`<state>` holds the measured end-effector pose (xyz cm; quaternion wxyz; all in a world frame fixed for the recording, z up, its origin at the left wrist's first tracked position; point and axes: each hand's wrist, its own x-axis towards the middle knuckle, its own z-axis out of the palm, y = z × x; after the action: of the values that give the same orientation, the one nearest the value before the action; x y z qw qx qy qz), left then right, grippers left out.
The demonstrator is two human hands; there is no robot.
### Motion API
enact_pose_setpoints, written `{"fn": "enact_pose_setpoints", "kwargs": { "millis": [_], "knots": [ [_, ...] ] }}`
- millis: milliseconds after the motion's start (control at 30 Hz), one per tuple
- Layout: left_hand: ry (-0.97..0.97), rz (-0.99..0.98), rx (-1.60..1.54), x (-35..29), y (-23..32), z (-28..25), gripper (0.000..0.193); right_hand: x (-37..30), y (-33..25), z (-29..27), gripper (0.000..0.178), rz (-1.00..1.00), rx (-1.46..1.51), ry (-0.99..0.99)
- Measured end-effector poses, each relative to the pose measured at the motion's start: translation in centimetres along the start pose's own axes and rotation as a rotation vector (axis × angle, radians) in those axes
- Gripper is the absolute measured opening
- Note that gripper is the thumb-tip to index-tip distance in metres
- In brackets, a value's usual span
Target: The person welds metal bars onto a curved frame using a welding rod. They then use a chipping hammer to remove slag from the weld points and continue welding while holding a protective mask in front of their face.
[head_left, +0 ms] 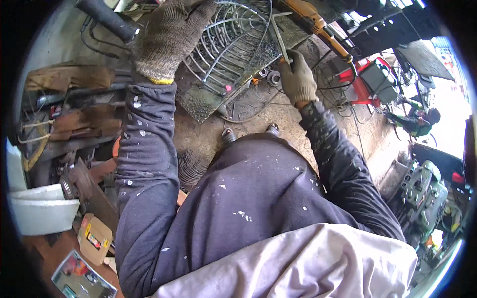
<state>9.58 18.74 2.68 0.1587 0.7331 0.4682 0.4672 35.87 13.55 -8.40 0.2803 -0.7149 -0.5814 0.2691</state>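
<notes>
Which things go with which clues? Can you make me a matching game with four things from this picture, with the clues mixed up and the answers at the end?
Things:
1. Hammer-like tool
2. Left glove
3. Power tool
4. Metal frame

Clues:
A. Has an orange body
B. Grey, with curved bars
C. Held in the right hand
D. Has a yellow edge at the wrist

Right pairs: 1-C, 2-D, 3-A, 4-B

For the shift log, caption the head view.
Gloved right grip holding a pointed metal tool, left grip by a curved metal grille.
</notes>
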Motion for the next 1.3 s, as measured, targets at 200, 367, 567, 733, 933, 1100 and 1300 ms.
{"fn": "enact_pose_setpoints", "kwargs": {
  "millis": [200, 367, 567, 733, 933, 1100, 1300],
  "knots": [
    [-0.095, 0.146, -0.173, 0.4, -3.5, 0.3, 0.035, -7.3, 3.8, 0.2, 0.044, -0.175, -0.034, 0.284],
    [-0.007, 0.147, 0.018, 0.2, -3.0, 0.1, 0.03, -9.7, 3.9, -0.5, 0.051, -0.197, 0.284, 0.313],
    [0.139, 0.308, 0.136, -0.3, -0.6, 1.2, 0.02, -9.3, 0.3, -1.6, 0.034, 0.074, 0.489, 0.067],
    [0.058, 0.144, 0.428, -0.9, 0.8, 0.4, 0.017, -12.3, 1.8, 0.1, 0.03, -0.074, 0.234, -0.143],
    [0.171, 0.351, 0.221, -0.5, -0.7, 1.3, 0.014, -11.9, 0.7, 1.2, 0.033, -0.36, 0.039, -0.059],
    [0.139, 0.239, 0.529, -1.6, -0.7, 0.0, 0.016, -12.0, -1.3, 0.9, 0.034, -0.437, -0.06, -0.144],
    [0.185, 0.364, 0.244, -1.8, -1.3, 1.1, 0.016, -11.5, -0.3, 2.0, 0.039, -0.45, -0.177, -0.098]
  ]
}}
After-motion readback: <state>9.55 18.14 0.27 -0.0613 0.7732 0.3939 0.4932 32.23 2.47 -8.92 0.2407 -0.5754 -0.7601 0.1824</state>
